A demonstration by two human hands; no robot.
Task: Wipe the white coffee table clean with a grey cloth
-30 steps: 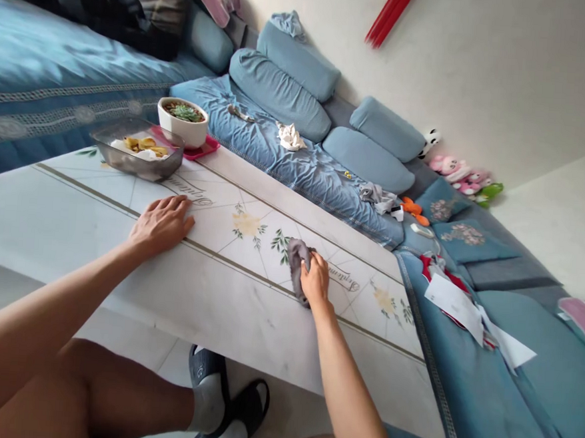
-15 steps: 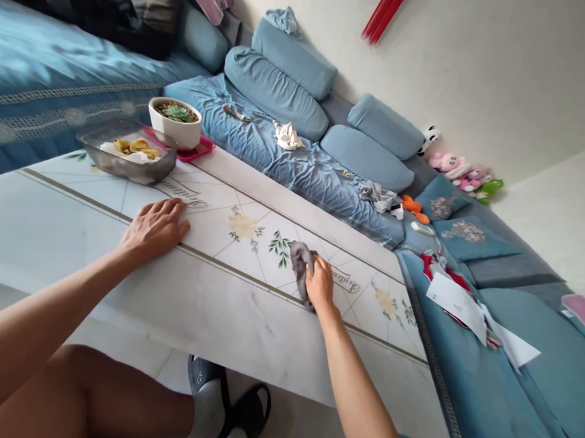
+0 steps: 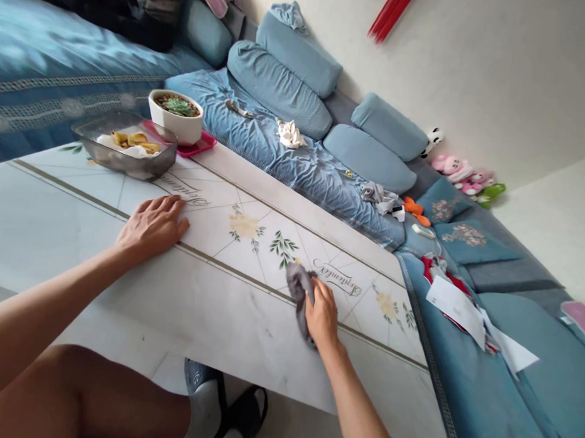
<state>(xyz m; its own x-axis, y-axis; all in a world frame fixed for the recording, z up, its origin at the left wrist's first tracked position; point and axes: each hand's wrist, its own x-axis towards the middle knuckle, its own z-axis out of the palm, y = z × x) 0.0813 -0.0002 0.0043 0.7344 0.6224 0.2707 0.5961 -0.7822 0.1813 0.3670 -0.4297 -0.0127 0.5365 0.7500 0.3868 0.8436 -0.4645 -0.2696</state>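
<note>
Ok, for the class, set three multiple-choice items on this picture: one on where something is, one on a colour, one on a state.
1. Where does the white bowl with the succulent stand?
A) on a red tray
B) on the sofa
C) on the floor

2. What colour is the cloth under the right hand?
A) yellow
B) grey
C) red

3. How is the left hand placed?
A) gripping the glass dish
B) holding the cloth
C) lying open on the tabletop

Answers:
1. A, the bowl's base sits on the tray.
2. B, the fabric bunched under the fingers is grey.
3. C, its fingers lie spread on the printed top.
</note>
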